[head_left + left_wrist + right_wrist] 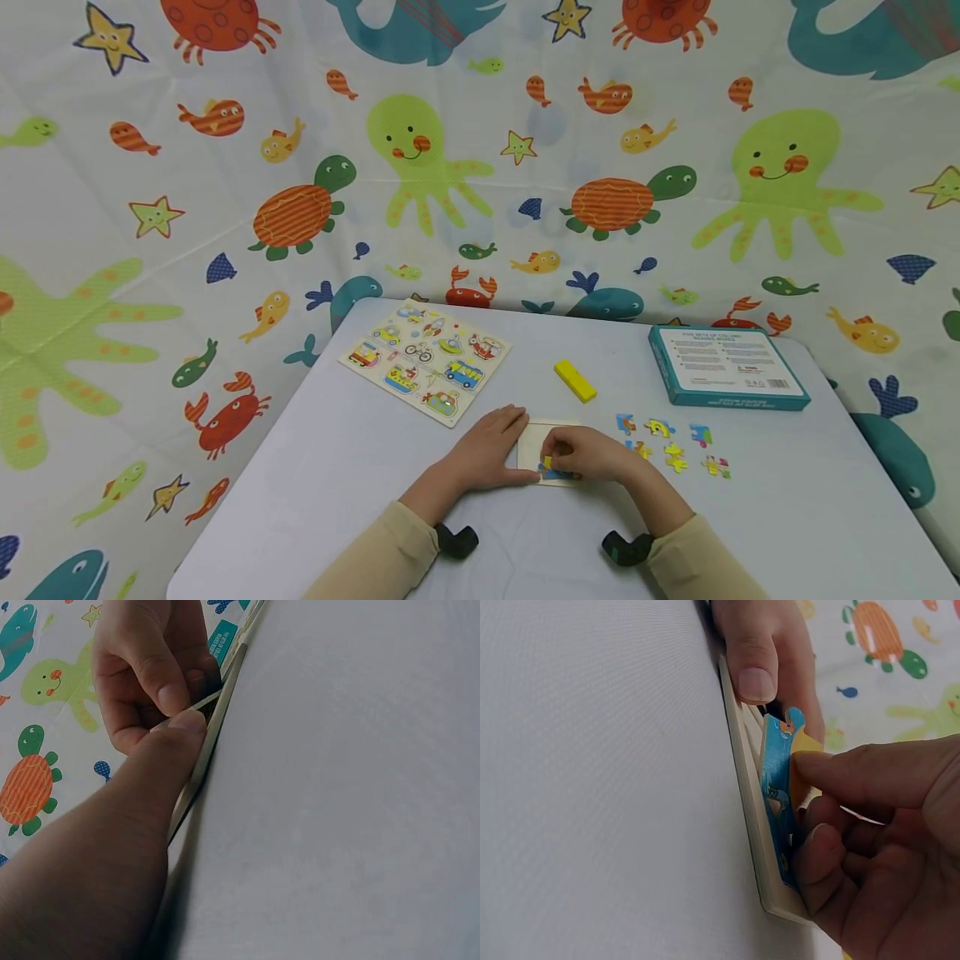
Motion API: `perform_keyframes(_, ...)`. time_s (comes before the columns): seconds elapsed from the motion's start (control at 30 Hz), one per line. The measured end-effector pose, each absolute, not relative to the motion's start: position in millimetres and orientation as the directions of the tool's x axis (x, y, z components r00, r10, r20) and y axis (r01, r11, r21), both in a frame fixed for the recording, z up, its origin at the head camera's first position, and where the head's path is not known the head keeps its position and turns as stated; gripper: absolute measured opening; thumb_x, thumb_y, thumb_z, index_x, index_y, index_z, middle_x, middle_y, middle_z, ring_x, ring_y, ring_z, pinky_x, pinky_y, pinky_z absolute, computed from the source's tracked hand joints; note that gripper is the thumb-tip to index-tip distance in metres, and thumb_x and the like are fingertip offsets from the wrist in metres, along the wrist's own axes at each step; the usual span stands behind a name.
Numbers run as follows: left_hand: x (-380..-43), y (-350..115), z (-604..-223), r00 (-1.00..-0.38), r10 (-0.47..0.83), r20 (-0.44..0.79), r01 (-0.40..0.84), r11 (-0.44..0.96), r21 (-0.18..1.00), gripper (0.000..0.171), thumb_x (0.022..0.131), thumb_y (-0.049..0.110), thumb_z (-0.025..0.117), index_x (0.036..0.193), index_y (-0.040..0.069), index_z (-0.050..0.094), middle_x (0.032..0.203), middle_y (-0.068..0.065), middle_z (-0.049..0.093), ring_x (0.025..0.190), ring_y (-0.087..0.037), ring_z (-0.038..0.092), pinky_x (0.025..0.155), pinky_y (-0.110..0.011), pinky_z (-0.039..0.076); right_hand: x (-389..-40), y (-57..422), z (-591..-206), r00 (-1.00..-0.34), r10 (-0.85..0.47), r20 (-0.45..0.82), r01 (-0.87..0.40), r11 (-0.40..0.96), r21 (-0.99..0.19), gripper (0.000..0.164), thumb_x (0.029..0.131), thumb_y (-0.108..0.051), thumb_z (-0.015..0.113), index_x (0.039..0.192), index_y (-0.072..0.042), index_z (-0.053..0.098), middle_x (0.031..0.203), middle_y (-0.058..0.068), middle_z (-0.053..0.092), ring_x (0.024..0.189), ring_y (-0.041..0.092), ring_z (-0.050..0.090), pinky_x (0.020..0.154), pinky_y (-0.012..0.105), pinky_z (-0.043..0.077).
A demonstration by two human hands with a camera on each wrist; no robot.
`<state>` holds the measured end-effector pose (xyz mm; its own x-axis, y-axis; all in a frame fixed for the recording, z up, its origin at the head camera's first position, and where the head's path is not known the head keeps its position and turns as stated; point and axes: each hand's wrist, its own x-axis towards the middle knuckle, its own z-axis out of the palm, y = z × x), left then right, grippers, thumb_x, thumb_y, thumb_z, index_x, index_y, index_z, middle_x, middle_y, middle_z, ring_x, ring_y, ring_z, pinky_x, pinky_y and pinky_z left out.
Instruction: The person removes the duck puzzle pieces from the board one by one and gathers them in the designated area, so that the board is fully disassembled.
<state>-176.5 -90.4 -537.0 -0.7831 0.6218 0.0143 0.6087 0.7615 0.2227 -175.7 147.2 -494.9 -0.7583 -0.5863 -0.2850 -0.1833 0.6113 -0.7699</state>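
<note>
A small wooden puzzle tray (pixel 530 435) lies on the white table in front of me. My left hand (pixel 487 452) rests at its left side, fingers stretched along it and thumb on the near rim. My right hand (pixel 588 452) is over the tray, pinching a blue and yellow puzzle piece (pixel 778 769) between thumb and fingers. In the right wrist view this piece is tilted up beside the tray's rim, its lower end inside the frame. To the right of the tray lie several loose jigsaw pieces (pixel 675 457).
A yellow block (pixel 575 381) lies beyond the tray. A board with vehicle pictures (pixel 425 358) is at the back left, and a teal box (pixel 729 367) with a white label at the back right. A sea-animal curtain (pixel 450 250) hangs behind the table.
</note>
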Motion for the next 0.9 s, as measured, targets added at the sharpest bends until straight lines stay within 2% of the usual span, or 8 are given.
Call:
perform_keyframes(0.2,-176,-90,-536,-0.785,0.619,0.010,0.606,0.764,0.220,0.104,0.083,0.084,0.041,0.156,0.012,0.029,0.162,-0.004,0.030,0.152,-0.022,0.024,0.125,-0.038,0.024,-178,150,-496,-0.753,-0.599,-0.271,-0.225,0.622,-0.750,0.005,0.095,-0.015,0.064,0.097,-0.019,0.066,0.088,-0.004,0.062,0.082,0.016,0.054,0.067,0.027,0.043)
perform_keyframes(0.33,-175,-90,-535,-0.786,0.619,0.004,0.603,0.765,0.226,0.104,0.083,0.084,0.042,0.156,0.012,0.029,0.162,-0.004,0.030,0.152,-0.022,0.024,0.124,-0.038,0.024,-179,153,-495,-0.750,-0.604,-0.272,-0.217,0.612,-0.761,0.004,0.096,-0.019,0.064,0.099,-0.020,0.066,0.090,-0.005,0.063,0.083,0.015,0.055,0.068,0.026,0.045)
perform_keyframes(0.57,-175,-89,-535,-0.788,0.615,-0.003,0.598,0.768,0.227,0.105,0.082,0.085,0.041,0.157,0.014,0.028,0.162,-0.003,0.029,0.152,-0.021,0.022,0.125,-0.038,0.023,-181,161,-493,-0.737,-0.615,-0.280,-0.182,0.580,-0.794,0.007,0.096,-0.025,0.065,0.102,-0.021,0.064,0.089,-0.002,0.062,0.068,0.014,0.057,0.061,0.025,0.049)
perform_keyframes(0.9,-175,-90,-536,-0.788,0.616,0.004,0.602,0.769,0.214,0.104,0.082,0.085,0.041,0.157,0.014,0.028,0.162,-0.003,0.029,0.152,-0.021,0.023,0.125,-0.038,0.023,-184,181,-481,-0.754,-0.586,-0.296,-0.126,0.572,-0.811,0.011,0.096,-0.024,0.064,0.107,-0.022,0.064,0.085,0.003,0.060,0.067,0.016,0.057,0.060,0.026,0.049)
